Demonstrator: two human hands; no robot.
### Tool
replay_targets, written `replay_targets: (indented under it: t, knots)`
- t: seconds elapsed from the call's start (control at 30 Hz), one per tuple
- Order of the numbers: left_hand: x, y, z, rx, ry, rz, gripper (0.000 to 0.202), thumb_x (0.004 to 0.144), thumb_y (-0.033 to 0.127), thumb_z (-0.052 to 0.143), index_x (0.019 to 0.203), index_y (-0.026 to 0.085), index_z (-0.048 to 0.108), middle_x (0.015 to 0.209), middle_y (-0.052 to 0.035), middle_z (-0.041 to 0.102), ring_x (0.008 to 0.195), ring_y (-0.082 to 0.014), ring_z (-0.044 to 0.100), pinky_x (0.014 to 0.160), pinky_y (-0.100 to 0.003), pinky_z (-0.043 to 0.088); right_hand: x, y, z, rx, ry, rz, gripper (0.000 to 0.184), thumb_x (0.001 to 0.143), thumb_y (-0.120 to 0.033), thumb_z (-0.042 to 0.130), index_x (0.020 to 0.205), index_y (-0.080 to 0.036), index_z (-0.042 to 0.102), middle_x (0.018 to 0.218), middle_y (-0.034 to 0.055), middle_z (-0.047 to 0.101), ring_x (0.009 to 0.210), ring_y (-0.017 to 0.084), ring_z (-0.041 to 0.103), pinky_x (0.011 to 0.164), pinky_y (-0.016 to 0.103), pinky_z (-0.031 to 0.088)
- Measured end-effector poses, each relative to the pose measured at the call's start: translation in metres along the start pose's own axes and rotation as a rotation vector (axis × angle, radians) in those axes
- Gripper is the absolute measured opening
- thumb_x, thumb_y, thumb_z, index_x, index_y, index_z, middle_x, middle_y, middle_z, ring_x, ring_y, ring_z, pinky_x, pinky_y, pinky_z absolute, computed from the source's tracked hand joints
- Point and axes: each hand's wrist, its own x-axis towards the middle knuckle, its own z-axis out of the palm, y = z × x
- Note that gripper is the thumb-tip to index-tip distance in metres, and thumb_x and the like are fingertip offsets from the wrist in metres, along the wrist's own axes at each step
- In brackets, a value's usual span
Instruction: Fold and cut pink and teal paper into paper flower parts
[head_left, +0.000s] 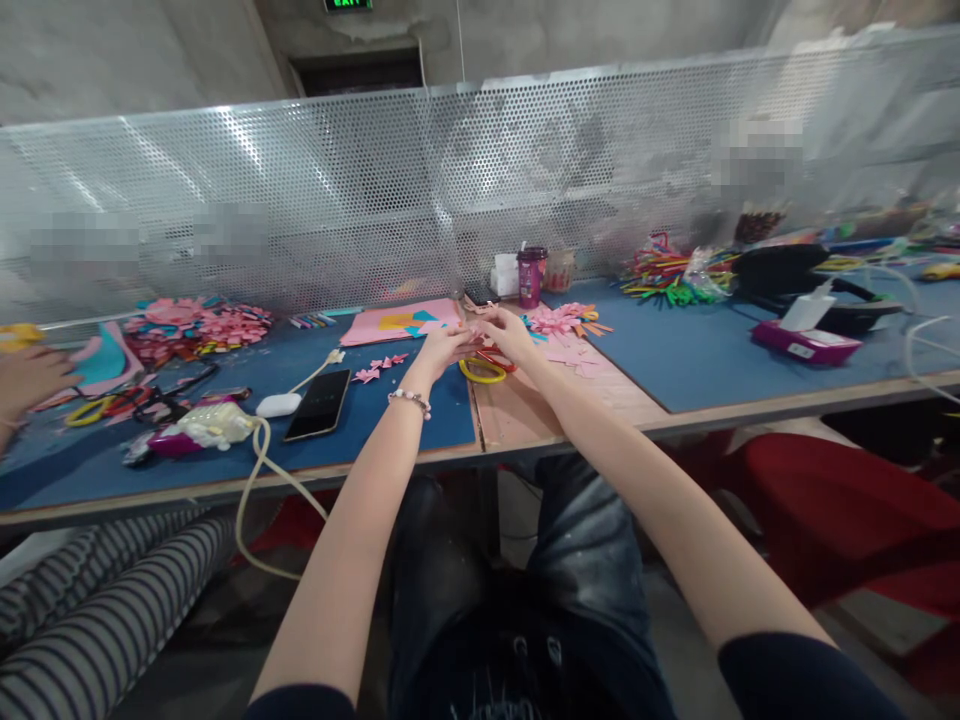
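My left hand, with a beaded bracelet at the wrist, meets my right hand over the table's middle. The fingers of both are bent together in a pinch; what lies between them is too small to make out. Just below the hands are scissors with yellow handles. Small folded pink paper pieces lie in a row to the left. Behind my left hand is a stack of pink sheets with orange and blue paper on it. Right of my hands sits a pile of pink, orange and blue cut strips.
A phone and white charger with a cable lie left. Another person's hand works at far left, near a large pink paper heap. A purple cup stands behind; a purple glue gun box lies right. A perforated metal screen backs the table.
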Motion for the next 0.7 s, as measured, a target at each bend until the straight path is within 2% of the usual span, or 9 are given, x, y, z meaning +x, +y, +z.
replay_targets:
  t: [0.1,0.33,0.57,0.7]
  knots:
    - [0.002,-0.002,-0.001,0.040,0.018,0.023,0.014,0.083,0.022,0.072,0.091,0.011,0.070,0.087,-0.0111,0.075,0.082,-0.0177,0.073,0.089,-0.033,0.055,0.001,0.002,-0.001,-0.012,-0.103,-0.017,0.016,0.082,-0.028,0.062,0.084,-0.014,0.068,0.082,0.0044,0.069,0.077,0.016,0.062,0.077,0.029,0.049]
    - [0.006,-0.003,0.000,0.150,0.027,0.111,0.021,0.083,0.030,0.074,0.091,0.010,0.070,0.088,-0.0115,0.076,0.078,-0.0167,0.072,0.085,-0.033,0.056,0.004,0.006,-0.003,0.065,-0.087,0.103,0.014,0.078,-0.024,0.067,0.082,-0.012,0.071,0.078,0.0052,0.070,0.071,0.015,0.060,0.069,0.028,0.049]
    - [0.020,-0.012,-0.006,0.430,0.058,0.246,0.028,0.088,0.039,0.066,0.088,0.011,0.071,0.080,-0.0111,0.075,0.069,-0.0183,0.070,0.072,-0.033,0.057,0.002,0.004,-0.003,0.195,-0.111,0.282,0.008,0.073,-0.018,0.070,0.079,-0.012,0.070,0.069,0.0016,0.066,0.064,0.014,0.057,0.064,0.028,0.050]
    - [0.023,-0.014,-0.010,0.549,0.074,0.335,0.035,0.087,0.046,0.065,0.085,0.012,0.070,0.078,-0.0116,0.074,0.064,-0.0187,0.069,0.062,-0.030,0.055,0.002,0.004,-0.003,0.246,-0.154,0.285,0.009,0.074,-0.016,0.068,0.082,-0.012,0.071,0.074,0.0027,0.068,0.067,0.014,0.060,0.066,0.027,0.050]
